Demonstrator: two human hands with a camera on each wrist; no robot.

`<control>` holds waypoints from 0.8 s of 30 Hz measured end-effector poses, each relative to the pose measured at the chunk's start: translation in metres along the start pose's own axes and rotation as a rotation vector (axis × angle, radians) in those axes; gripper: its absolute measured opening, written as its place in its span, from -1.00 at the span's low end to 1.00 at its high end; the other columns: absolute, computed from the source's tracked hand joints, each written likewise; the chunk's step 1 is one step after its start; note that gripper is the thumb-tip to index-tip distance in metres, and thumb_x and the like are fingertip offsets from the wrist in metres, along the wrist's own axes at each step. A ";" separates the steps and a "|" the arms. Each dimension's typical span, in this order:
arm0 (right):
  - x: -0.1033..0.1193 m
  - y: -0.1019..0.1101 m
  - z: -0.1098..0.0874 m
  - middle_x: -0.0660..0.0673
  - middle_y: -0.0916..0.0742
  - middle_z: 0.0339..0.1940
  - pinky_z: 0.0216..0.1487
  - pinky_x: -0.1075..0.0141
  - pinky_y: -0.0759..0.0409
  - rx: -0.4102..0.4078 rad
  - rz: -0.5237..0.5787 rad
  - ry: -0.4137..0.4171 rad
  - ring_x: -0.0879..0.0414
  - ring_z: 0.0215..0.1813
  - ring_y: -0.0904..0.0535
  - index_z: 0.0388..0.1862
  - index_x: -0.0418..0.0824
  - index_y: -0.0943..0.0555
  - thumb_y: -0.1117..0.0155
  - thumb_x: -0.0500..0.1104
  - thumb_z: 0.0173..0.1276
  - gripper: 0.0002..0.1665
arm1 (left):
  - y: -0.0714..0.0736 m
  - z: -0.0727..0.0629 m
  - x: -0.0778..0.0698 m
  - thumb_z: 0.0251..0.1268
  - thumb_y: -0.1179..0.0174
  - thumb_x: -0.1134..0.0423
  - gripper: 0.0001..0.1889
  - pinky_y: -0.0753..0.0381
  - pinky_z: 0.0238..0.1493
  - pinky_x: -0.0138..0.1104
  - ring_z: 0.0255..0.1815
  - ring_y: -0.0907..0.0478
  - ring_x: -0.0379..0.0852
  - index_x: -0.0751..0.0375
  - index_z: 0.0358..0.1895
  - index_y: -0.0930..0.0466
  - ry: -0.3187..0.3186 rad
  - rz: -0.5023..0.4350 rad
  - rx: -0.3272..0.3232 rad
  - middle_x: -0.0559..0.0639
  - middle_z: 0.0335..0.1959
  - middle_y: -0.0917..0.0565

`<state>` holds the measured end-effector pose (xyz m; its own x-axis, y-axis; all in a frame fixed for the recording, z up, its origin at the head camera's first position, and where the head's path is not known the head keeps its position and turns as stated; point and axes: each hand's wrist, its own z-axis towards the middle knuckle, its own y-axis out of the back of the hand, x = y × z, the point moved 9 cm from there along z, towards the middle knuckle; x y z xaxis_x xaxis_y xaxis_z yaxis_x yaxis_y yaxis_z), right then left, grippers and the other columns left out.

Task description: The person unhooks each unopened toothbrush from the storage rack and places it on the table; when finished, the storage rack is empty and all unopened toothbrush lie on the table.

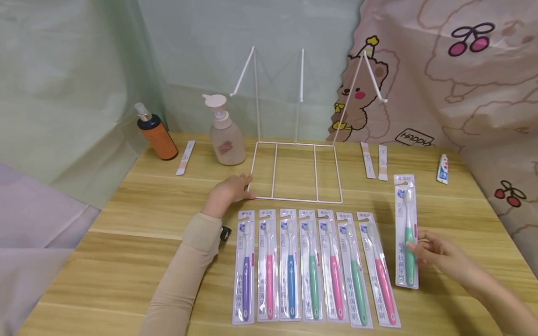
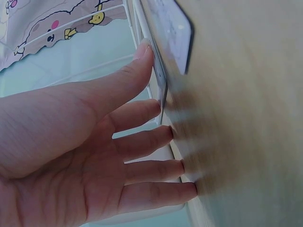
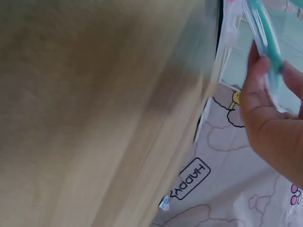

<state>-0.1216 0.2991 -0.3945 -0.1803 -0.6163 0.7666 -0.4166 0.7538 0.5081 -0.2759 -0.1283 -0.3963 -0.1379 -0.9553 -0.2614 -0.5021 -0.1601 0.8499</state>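
My right hand (image 1: 443, 254) pinches a packaged toothbrush (image 1: 407, 233) with a green handle, held upright by its lower right edge. In the right wrist view, thumb and fingers meet around the pack's lower part (image 3: 269, 42). To its left, several packaged toothbrushes lie in a row, from a purple one (image 1: 245, 270) to a tilted pink one (image 1: 380, 270). My left hand (image 1: 229, 193) rests at the front left corner of a white wire rack (image 1: 296, 199). Its fingers (image 2: 147, 142) are straight with tips on the table, the thumb against the wire.
Upright wire arms with hooks (image 1: 301, 74) rise from the rack's back. Behind and left stand a pink pump bottle (image 1: 227, 140) and an orange bottle (image 1: 159, 140), with a sachet (image 1: 185, 157) between them. Two sachets (image 1: 368, 160) and a small toothpaste tube (image 1: 443, 169) lie at the back right.
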 end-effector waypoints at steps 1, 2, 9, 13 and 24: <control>-0.004 -0.003 -0.001 -0.19 -0.61 -0.19 -0.20 0.32 -0.61 0.030 0.020 -0.024 0.14 -0.18 -0.56 0.22 -0.54 -0.17 0.06 -0.07 0.49 -0.41 | 0.000 0.000 0.000 0.31 -0.09 -0.01 -0.22 -0.07 0.40 0.05 0.44 0.05 0.29 0.17 0.47 0.07 0.002 0.001 0.001 0.27 0.47 0.07; -0.008 -0.006 -0.001 -0.21 -0.61 -0.16 -0.17 0.31 -0.62 0.064 0.039 -0.047 0.11 -0.14 -0.56 0.22 -0.55 -0.15 0.05 -0.07 0.49 -0.40 | 0.000 0.000 0.000 0.31 -0.09 -0.01 -0.22 -0.07 0.41 0.05 0.44 0.05 0.29 0.17 0.47 0.07 0.003 0.002 0.001 0.27 0.47 0.07; -0.020 -0.029 -0.005 -0.16 -0.64 -0.22 -0.18 0.28 -0.65 0.269 0.162 -0.066 0.07 -0.19 -0.61 -0.05 -0.44 -0.31 0.03 -0.09 0.48 -0.62 | 0.000 -0.001 -0.001 0.31 -0.09 -0.01 -0.22 -0.05 0.41 0.05 0.45 0.07 0.28 0.18 0.47 0.06 0.002 0.006 0.000 0.28 0.47 0.06; -0.024 -0.038 -0.008 -0.13 -0.65 -0.23 -0.20 0.27 -0.65 0.330 0.207 -0.075 0.10 -0.22 -0.60 -0.10 -0.42 -0.32 0.05 -0.09 0.49 -0.65 | -0.001 0.000 -0.001 0.31 -0.09 -0.01 -0.22 -0.06 0.41 0.06 0.44 0.06 0.29 0.17 0.47 0.06 0.005 0.002 0.001 0.27 0.47 0.06; -0.027 -0.042 -0.009 -0.11 -0.66 -0.29 -0.29 0.26 -0.66 0.344 0.209 -0.069 0.14 -0.28 -0.59 -0.11 -0.40 -0.35 0.03 -0.10 0.48 -0.68 | 0.000 0.001 0.000 0.31 -0.08 -0.02 -0.22 -0.05 0.40 0.07 0.44 0.07 0.30 0.18 0.47 0.07 0.000 0.007 0.002 0.27 0.47 0.07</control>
<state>-0.0910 0.2863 -0.4323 -0.3471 -0.4808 0.8052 -0.6361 0.7516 0.1746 -0.2768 -0.1279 -0.3971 -0.1411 -0.9564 -0.2557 -0.5029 -0.1533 0.8506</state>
